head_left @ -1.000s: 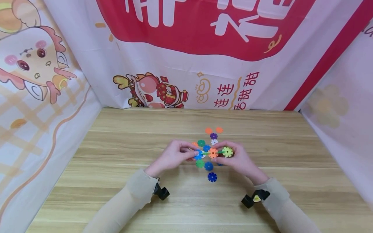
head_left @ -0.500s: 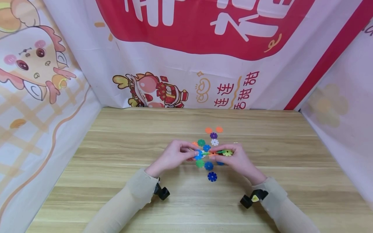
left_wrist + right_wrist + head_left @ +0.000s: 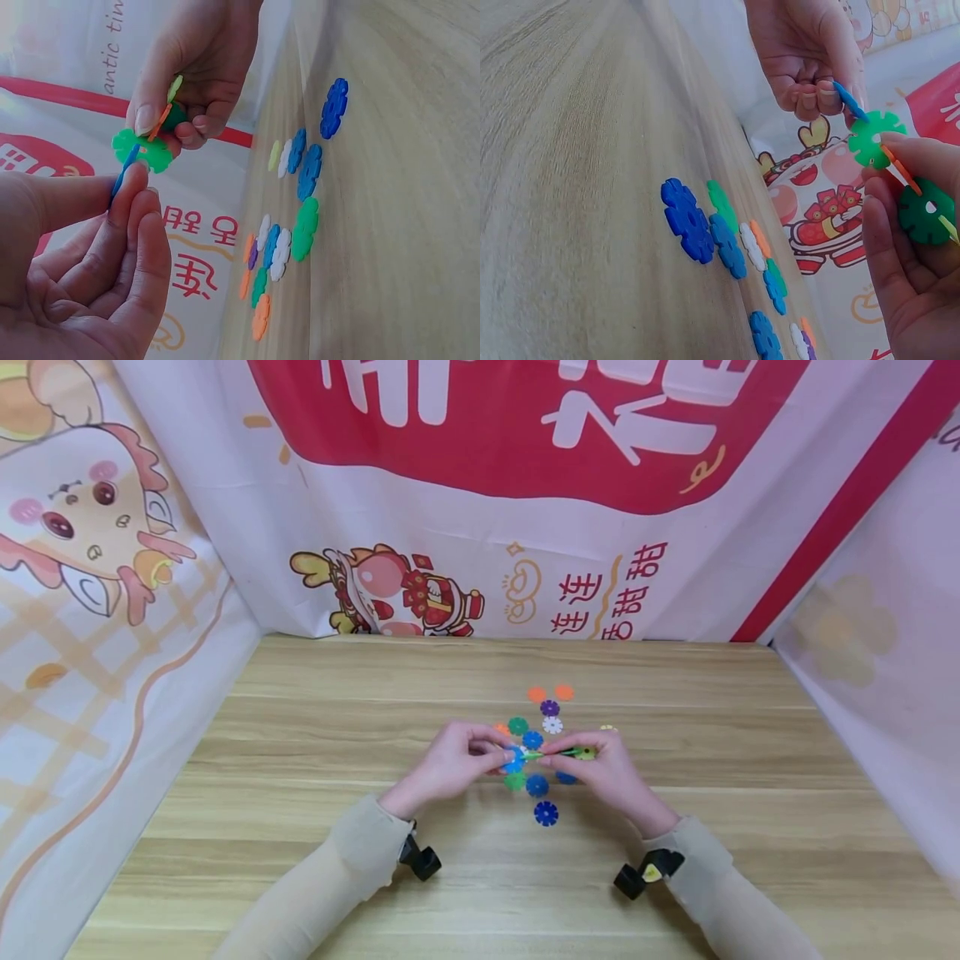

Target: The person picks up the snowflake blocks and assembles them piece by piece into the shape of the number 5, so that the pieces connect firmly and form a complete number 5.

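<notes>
both sleeves point(image 3: 307, 881) reach in from the sides, so the hands face each other, fingertips almost meeting, lifted off the table point(image 3: 337, 710). between the wrists, on the person's side of the hands, a navy disc point(image 3: 546, 813) lies flat. the left hand point(image 3: 450, 764) pinches a blue disc point(image 3: 846, 99) between thumb and fingertips, its other fingers curled in. the right hand point(image 3: 615, 772) grips a short chain point(image 3: 911, 214), thumb pressing by the orange disc point(image 3: 902, 170); the light green disc point(image 3: 864, 144) sticks out towards the left hand, while the dark green disc point(image 3: 922, 229) and lime disc point(image 3: 175, 88) sit back towards the right palm. blue meets light green at the edge, right between the hands, so i'd judge the step to be slotting blue on to the chain's end; whether it's seated i can't tell. the next push seems to call for slots lined up square, right hand steadying, left pressing. just beyond the right fingertips i see a white disc point(image 3: 552, 725), then a purple disc point(image 3: 550, 708), then two orange ones point(image 3: 564, 692); past the hands and table hangs a printed cloth point(image 3: 480, 527)
</notes>
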`<state>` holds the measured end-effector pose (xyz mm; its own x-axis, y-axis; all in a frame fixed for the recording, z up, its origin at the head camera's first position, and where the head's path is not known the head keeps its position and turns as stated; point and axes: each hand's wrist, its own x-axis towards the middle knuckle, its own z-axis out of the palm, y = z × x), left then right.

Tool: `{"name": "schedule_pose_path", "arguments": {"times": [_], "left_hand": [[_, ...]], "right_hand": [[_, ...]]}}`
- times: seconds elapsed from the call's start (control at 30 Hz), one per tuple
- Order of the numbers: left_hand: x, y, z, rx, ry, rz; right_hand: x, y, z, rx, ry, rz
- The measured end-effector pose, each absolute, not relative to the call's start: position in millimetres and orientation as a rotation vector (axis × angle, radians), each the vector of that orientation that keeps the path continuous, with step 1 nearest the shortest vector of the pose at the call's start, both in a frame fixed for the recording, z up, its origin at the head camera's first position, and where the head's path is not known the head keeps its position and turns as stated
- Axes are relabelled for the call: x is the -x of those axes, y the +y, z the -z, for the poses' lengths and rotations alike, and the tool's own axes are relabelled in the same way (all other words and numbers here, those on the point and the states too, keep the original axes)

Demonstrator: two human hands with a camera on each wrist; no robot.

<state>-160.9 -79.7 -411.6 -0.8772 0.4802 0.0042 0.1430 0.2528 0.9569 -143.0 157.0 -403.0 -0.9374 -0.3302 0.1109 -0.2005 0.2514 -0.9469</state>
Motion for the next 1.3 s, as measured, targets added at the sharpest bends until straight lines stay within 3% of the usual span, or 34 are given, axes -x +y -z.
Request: {"name": "schedule_pose_path", "arguments": {"times": [0.3,0.67,1.3], "left_hand": [[161,-77,413,-0.556,2.247,-1.683],[163,-73,415,-0.557,2.331,-1.628],[170,-76,410,-0.679,2.287,-1.55]], "right_hand": [[155,161,430,0.573,2.414,1.795],[158,163,438,0.594,2.43,1.819],[162,175,425,0.697,2.42,1.577]]}}
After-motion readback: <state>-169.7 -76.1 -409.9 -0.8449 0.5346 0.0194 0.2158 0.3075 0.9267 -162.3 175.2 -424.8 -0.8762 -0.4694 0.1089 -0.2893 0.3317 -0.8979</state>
